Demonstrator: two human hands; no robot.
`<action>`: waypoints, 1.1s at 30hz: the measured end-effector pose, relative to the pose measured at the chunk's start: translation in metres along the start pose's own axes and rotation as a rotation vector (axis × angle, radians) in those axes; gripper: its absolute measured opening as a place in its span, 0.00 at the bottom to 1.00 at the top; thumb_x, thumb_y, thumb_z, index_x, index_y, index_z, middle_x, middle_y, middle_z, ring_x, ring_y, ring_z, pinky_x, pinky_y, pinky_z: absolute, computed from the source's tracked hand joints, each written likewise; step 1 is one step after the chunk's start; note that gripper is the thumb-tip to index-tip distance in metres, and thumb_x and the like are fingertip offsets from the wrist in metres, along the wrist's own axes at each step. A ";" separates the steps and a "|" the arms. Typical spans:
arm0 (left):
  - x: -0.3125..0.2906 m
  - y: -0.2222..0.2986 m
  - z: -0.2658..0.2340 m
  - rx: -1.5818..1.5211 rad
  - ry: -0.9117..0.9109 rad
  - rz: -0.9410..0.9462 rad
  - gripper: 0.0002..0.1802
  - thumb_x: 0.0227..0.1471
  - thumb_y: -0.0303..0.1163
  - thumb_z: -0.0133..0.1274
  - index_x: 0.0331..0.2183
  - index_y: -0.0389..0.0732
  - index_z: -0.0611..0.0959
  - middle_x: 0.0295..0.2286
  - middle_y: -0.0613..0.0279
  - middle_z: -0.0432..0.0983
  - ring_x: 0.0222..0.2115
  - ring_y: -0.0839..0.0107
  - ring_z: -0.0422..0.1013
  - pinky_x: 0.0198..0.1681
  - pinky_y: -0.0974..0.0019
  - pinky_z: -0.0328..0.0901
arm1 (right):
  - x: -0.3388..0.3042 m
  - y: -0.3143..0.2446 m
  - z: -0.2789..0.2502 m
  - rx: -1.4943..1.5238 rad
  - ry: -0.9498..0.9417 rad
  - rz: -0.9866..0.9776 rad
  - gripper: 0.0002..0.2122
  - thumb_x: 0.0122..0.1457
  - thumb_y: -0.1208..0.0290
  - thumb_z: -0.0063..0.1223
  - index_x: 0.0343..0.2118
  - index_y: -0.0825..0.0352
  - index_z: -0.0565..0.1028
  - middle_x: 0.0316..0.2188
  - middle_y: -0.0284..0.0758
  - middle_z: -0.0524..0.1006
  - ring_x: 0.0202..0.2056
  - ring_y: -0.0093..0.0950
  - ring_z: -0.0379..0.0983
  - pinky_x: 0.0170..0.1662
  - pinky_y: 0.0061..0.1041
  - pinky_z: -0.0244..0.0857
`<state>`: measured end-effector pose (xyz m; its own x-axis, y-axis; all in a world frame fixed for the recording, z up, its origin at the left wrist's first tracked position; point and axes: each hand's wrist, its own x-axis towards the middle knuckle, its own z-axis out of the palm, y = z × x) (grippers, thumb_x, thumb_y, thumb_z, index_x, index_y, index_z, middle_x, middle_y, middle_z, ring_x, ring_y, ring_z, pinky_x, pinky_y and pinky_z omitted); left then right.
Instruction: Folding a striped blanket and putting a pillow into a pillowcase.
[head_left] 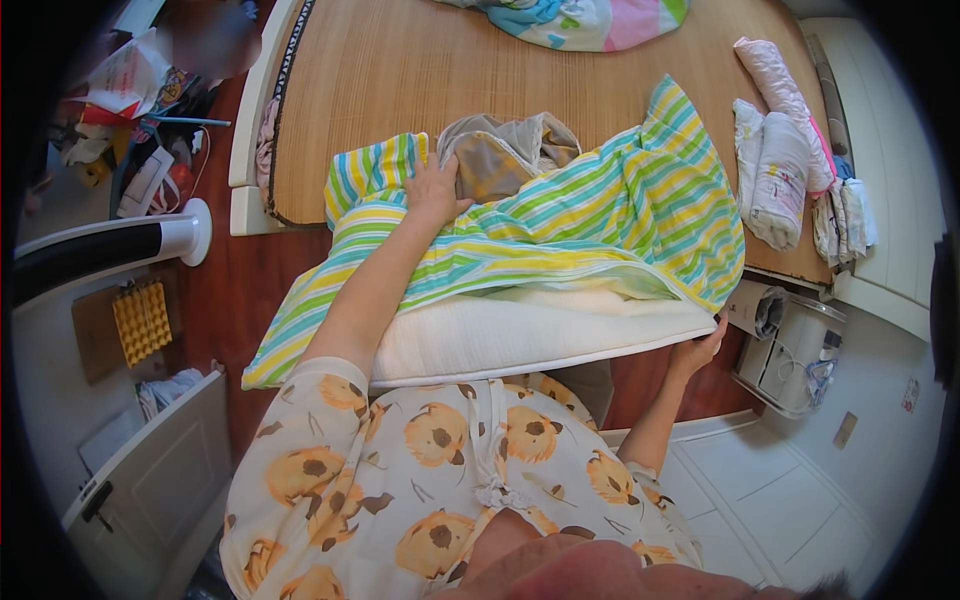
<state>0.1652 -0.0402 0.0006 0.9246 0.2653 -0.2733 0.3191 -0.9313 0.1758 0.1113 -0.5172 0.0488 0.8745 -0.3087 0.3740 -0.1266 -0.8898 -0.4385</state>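
A cover [600, 215] striped in green, yellow, blue and white lies across the near edge of the bed and hangs toward me. From its open near side shows a flat white pillow [540, 325] with a piped edge. My left hand [437, 192] lies on the far left part of the cover, fingers stretched out and thumb apart, beside a crumpled grey-brown cloth [510, 150]. My left forearm crosses the cover and the pillow's left end. At the near right corner, my right hand [698, 350] is closed on the pillow's edge, where the cover meets it; its fingertips are partly hidden.
The bed carries a woven mat [370, 80], a colourful bundle [590, 20] at the far side and rolled white and pink cloths [780, 175] at right. A white heater-like appliance [795, 355] stands below right. At left are a black-and-white curved bar [110, 255] and a white cabinet door [160, 480].
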 end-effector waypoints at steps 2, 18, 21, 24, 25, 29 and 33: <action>0.021 -0.009 0.016 -0.142 -0.060 -0.004 0.31 0.34 0.39 0.63 0.44 0.43 0.75 0.41 0.49 0.73 0.44 0.50 0.67 0.43 0.54 0.65 | 0.000 0.004 0.009 0.096 -0.017 -0.028 0.29 0.47 0.68 0.62 0.53 0.65 0.65 0.44 0.46 0.72 0.44 0.40 0.71 0.47 0.32 0.64; 0.115 -0.053 -0.330 -1.411 0.786 0.311 0.26 0.47 0.33 0.56 0.49 0.38 0.71 0.34 0.53 0.77 0.25 0.62 0.73 0.32 0.61 0.69 | -0.005 0.007 0.002 0.098 -0.035 0.125 0.17 0.48 0.73 0.61 0.42 0.65 0.71 0.37 0.37 0.76 0.39 0.28 0.73 0.43 0.25 0.67; 0.115 -0.047 -0.359 -1.395 0.794 0.560 0.33 0.46 0.36 0.58 0.51 0.32 0.66 0.39 0.50 0.74 0.33 0.60 0.73 0.37 0.63 0.69 | -0.005 0.007 0.000 0.105 -0.016 0.138 0.16 0.47 0.73 0.61 0.40 0.64 0.71 0.34 0.37 0.76 0.36 0.29 0.74 0.40 0.25 0.68; 0.106 -0.044 -0.316 -0.301 1.116 0.337 0.31 0.47 0.39 0.58 0.48 0.31 0.68 0.40 0.47 0.72 0.39 0.57 0.71 0.43 0.65 0.66 | -0.007 0.003 0.007 0.139 -0.001 0.157 0.15 0.49 0.73 0.59 0.40 0.63 0.72 0.33 0.37 0.76 0.34 0.30 0.74 0.37 0.26 0.68; 0.112 -0.043 -0.267 -0.108 1.194 0.364 0.27 0.48 0.39 0.58 0.45 0.33 0.71 0.36 0.48 0.74 0.37 0.58 0.71 0.41 0.67 0.66 | -0.008 0.003 0.002 0.137 0.029 0.149 0.13 0.49 0.73 0.59 0.39 0.64 0.72 0.32 0.38 0.77 0.33 0.29 0.74 0.36 0.25 0.68; -0.003 -0.003 -0.133 -0.879 -0.468 0.173 0.35 0.54 0.45 0.52 0.57 0.40 0.62 0.53 0.58 0.62 0.52 0.67 0.61 0.56 0.63 0.56 | -0.012 0.008 -0.003 0.195 0.027 0.183 0.12 0.50 0.72 0.59 0.38 0.64 0.73 0.31 0.39 0.77 0.32 0.28 0.75 0.36 0.25 0.68; -0.129 0.024 -0.102 -0.282 -0.507 0.575 0.54 0.38 0.58 0.60 0.59 0.38 0.57 0.56 0.39 0.53 0.56 0.48 0.55 0.59 0.57 0.52 | 0.001 0.004 -0.012 0.185 0.044 0.108 0.12 0.50 0.74 0.57 0.38 0.64 0.73 0.31 0.39 0.77 0.35 0.31 0.75 0.39 0.28 0.68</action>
<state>0.0750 -0.0716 0.1363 0.7748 -0.4432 -0.4508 -0.0735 -0.7714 0.6321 0.1061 -0.5255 0.0574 0.8386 -0.4168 0.3507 -0.1266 -0.7754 -0.6187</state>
